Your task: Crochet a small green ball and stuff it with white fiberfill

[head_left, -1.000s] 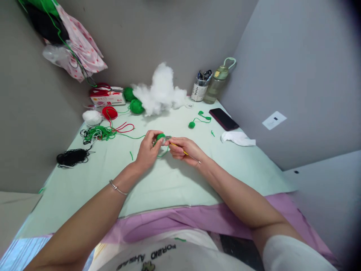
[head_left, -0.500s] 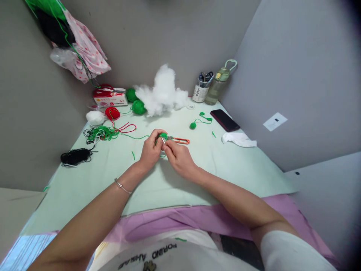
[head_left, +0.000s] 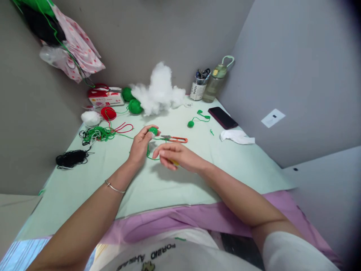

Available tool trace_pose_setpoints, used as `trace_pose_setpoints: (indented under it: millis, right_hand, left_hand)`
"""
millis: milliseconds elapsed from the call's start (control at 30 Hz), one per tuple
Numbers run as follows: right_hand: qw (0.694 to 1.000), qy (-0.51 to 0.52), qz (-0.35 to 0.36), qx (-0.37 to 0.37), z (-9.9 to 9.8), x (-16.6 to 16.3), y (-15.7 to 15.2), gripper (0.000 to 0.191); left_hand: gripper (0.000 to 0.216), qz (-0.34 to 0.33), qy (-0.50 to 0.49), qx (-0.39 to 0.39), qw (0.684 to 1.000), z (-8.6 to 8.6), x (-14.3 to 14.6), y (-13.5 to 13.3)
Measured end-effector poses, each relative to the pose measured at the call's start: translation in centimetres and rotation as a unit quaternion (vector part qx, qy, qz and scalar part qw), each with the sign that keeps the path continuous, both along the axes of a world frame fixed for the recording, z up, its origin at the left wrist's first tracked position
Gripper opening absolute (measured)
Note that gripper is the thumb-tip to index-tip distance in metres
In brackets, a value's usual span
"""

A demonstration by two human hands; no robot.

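Note:
My left hand (head_left: 140, 146) is closed around a small green crocheted ball (head_left: 153, 131), with a bit of white stuffing (head_left: 152, 136) showing at its lower side. A strand of green yarn (head_left: 153, 159) loops from it down onto the table toward my right hand (head_left: 179, 155). The right hand hovers apart from the piece, its fingers partly curled around a crochet hook whose yellow handle (head_left: 175, 163) peeks out below the palm; its metal tip is hidden. Just beyond the hands lie orange thread snips (head_left: 177, 139).
White fibre stuffing (head_left: 160, 92) is heaped at the back beside green yarn balls (head_left: 135, 107). Red yarn (head_left: 108, 113), tangled green yarn (head_left: 97, 134) and black yarn (head_left: 72, 159) lie left. A phone (head_left: 222, 117), tissue (head_left: 237, 137), pen cup (head_left: 198, 90) and bottle (head_left: 214, 84) stand or lie right.
My right hand has pulled away from the green piece, down and toward me, and turned with the hook. My left hand has shifted left with the piece, where white stuffing now shows.

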State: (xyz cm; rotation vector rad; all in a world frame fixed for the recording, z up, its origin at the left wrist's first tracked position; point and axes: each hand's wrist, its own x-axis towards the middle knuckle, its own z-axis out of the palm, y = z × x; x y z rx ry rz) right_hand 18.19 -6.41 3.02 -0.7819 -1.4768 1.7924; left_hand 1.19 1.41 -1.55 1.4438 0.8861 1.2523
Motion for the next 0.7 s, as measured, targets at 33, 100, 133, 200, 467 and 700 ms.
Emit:
trace_pose_setpoints:
  millis: [33,100,133,200,467,700]
  right_hand:
    - [0.998,0.003,-0.070,0.005,-0.2,0.0,0.4,0.024]
    - [0.982,-0.008,-0.187,0.018,-0.5,0.0,1.1,0.024]
    - [0.972,-0.024,-0.232,0.032,-0.6,-0.1,1.3,0.025]
    - [0.951,-0.062,-0.293,0.070,-0.9,-0.3,1.8,0.028]
    - [0.926,-0.104,-0.338,0.131,-2.5,-0.6,3.1,0.026]
    - [0.918,-0.093,-0.360,0.136,-2.7,-0.7,3.2,0.018]
  left_hand:
    - [0.024,-0.004,0.000,-0.002,1.000,0.2,0.1,-0.3]
    - [0.024,-0.006,0.003,-0.006,1.000,0.5,0.5,-0.9]
    - [0.023,-0.006,0.006,-0.008,1.000,0.6,0.7,-1.2]
    - [0.023,-0.004,0.011,-0.013,1.000,0.7,1.1,-1.7]
    - [0.030,-0.023,0.006,-0.056,0.998,0.7,1.8,-2.6]
    - [0.042,-0.075,-0.024,-0.071,0.994,0.7,1.8,-2.4]
